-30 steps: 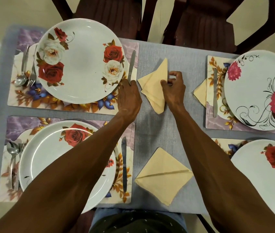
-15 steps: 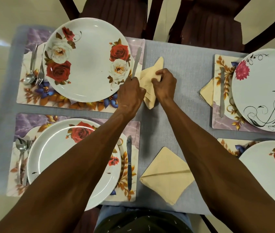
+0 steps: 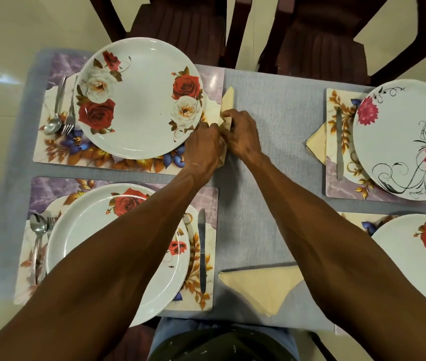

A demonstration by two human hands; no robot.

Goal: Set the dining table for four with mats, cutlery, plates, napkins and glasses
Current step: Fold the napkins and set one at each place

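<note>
1. Head view: both hands met at the right edge of the far-left mat (image 3: 50,152), on a grey tabletop (image 3: 272,126).
2. Left hand (image 3: 202,149) and right hand (image 3: 243,136) each had fingers curled around a folded yellow napkin (image 3: 229,99), whose tip poked out beyond them.
3. That napkin lay just beside the far-left plate (image 3: 139,100), along the mat's edge.
4. A spoon (image 3: 53,121) and fork (image 3: 70,118) lay left of that plate.
5. Another folded napkin (image 3: 261,287) lay on the tabletop near the person, right of the near-left mat's knife (image 3: 202,251).
</note>
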